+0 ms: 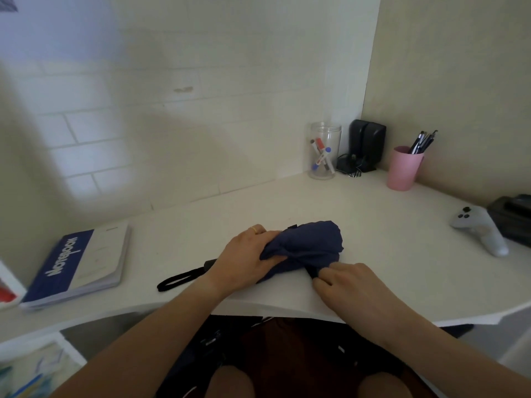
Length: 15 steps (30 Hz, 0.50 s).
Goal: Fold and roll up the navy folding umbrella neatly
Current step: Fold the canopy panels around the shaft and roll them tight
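Now keep the left hand (pixel 247 259) wrapped firmly around the bunched navy fabric folding umbrella (pixel 304 248) lying at the near edge of the white desk (pixel 373 225), and, with the right hand (pixel 342 278) pinching its lower fabric edge, roll tightly, smoothing every pleat.

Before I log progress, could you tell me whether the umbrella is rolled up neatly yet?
Not yet. The umbrella is collapsed, but its fabric is loosely bunched, gripped by the left hand and right hand.
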{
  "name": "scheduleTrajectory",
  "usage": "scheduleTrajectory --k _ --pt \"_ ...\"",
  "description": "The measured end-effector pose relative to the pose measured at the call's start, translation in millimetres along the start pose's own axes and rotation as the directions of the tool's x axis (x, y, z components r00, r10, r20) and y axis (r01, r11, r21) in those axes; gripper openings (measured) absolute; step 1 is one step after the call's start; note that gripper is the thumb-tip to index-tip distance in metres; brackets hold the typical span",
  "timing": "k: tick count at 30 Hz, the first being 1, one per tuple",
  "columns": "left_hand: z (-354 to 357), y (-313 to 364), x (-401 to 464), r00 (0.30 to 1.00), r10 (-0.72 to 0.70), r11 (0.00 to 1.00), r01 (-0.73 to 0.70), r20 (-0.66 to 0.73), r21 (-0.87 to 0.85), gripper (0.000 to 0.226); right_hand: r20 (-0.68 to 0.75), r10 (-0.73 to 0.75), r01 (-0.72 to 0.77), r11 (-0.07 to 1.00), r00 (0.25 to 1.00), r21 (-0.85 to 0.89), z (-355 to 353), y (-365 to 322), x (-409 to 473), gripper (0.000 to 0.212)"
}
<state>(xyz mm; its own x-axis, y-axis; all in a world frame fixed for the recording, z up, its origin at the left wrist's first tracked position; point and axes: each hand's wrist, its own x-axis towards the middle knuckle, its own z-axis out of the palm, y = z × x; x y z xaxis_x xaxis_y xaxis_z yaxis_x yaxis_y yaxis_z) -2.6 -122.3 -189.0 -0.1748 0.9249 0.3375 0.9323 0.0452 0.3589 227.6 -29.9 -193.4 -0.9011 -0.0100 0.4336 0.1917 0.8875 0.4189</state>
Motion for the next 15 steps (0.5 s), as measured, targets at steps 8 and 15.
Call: scheduleTrajectory --k 8,15 --pt "19.3 2.1 4.1 0.848 0.511 0.780 -0.391 -0.138 0.488 0.045 -0.103 -0.050 0.063 0.990 0.993 0.123 -19.5 37.4 41.7 0.026" --pt "8.0 2.2 -16.5 0.906 0.416 0.857 -0.358 -0.085 0.371 0.058 -0.024 0.123 -0.112 0.955 0.992 0.275 2.1 46.4 33.2 0.021"
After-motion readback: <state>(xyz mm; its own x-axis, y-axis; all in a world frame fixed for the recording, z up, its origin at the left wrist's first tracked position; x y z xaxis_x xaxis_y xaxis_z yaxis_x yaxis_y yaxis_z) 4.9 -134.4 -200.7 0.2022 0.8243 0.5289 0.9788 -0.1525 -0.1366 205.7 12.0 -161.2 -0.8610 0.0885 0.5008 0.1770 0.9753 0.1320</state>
